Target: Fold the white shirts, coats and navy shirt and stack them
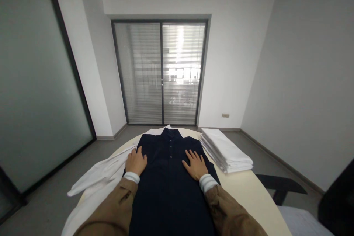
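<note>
A dark navy shirt [168,184] lies front up on the table, its collar at the far end and a short row of buttons down the upper front. My left hand [136,161] rests on the shirt's left side with the fingers spread. On the right side of its chest my right hand [195,164] lies flat, fingers apart. Neither hand holds anything. A white garment [102,173] is spread beneath the shirt and hangs over the table's left edge, one sleeve sticking out. The shirt's sleeves are mostly hidden.
A stack of folded white cloth [225,149] sits at the right on the cream round table [249,195]. Beyond the table's right edge are a black chair armrest [279,183] and pale fabric [301,221]. A glass door with blinds [162,73] stands in the far wall.
</note>
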Demonstrator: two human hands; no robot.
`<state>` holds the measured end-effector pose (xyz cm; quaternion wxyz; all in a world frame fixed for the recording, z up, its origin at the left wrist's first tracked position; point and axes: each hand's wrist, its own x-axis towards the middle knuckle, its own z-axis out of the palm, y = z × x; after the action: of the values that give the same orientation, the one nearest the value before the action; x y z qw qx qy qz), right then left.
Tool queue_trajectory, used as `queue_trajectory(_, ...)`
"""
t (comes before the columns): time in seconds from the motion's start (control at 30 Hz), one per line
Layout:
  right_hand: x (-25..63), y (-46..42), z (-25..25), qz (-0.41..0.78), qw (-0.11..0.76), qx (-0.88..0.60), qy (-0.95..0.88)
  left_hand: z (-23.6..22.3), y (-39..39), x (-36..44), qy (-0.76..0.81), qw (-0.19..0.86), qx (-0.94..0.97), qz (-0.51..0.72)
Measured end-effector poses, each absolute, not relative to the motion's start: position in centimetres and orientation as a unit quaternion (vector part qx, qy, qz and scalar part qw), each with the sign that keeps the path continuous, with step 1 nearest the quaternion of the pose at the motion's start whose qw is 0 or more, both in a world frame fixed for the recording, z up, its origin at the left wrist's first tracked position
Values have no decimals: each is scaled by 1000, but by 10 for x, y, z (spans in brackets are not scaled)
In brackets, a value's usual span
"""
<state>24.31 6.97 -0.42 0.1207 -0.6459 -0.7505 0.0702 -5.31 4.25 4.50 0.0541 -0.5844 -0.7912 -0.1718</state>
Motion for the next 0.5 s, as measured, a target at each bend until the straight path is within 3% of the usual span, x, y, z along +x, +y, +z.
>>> queue_trajectory(0.27,246,70,-5,77,121,-638,-757,47,57,-95,-786,-84,-601,-113)
queue_trajectory(0.5,246,69,-4,74,121,-637,-758,63,59,-70,-744,-33,-650,-150)
